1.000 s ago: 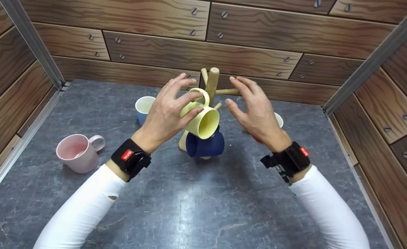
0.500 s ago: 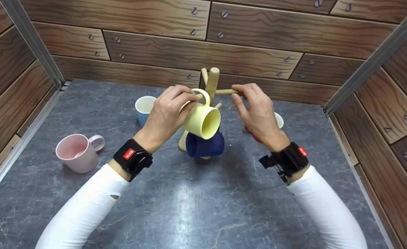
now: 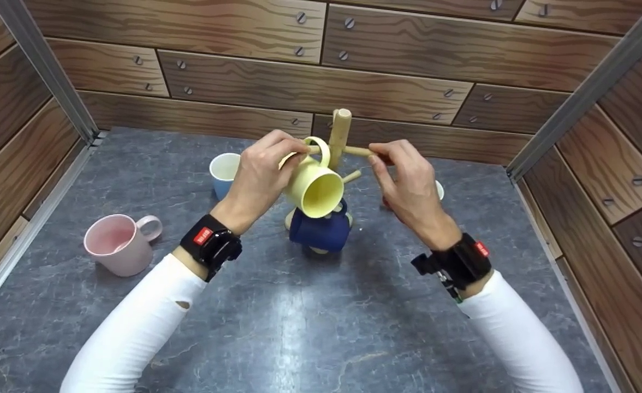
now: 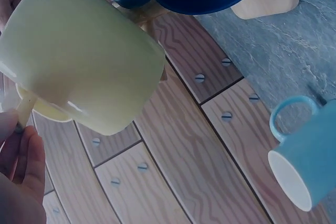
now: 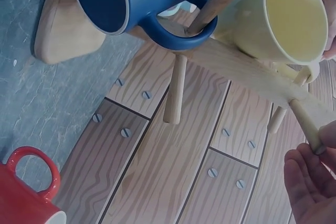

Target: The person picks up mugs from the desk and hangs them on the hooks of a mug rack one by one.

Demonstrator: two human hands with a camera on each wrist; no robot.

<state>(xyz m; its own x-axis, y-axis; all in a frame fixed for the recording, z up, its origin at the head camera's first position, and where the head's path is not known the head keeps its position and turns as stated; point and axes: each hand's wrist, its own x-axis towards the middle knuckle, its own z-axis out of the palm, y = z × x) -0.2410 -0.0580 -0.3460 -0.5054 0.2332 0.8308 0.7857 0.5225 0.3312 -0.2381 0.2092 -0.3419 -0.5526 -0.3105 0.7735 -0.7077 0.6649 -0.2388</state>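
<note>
I'm pinching rack pegs (image 3: 358, 151) with my left hand (image 3: 261, 172) and right hand (image 3: 416, 188), yellow mug (image 3: 302, 183) and navy mug (image 3: 318, 233) already hanging there, while pink mug (image 3: 127, 252), blue mug (image 3: 221, 189) and red mug (image 5: 18, 200) are standing on the table (image 3: 244, 338).

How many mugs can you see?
5: yellow mug and dark blue mug on the wooden rack, pink mug and light blue mug on the table to the left, red mug partly behind the right hand. Others may be hidden.

I get good light in head pic — glare streak on tabletop (image 3: 310, 327), soft shadows; wrist pics dimmer, bluish, hazy — sm. glints on yellow mug (image 4: 81, 53).
</note>
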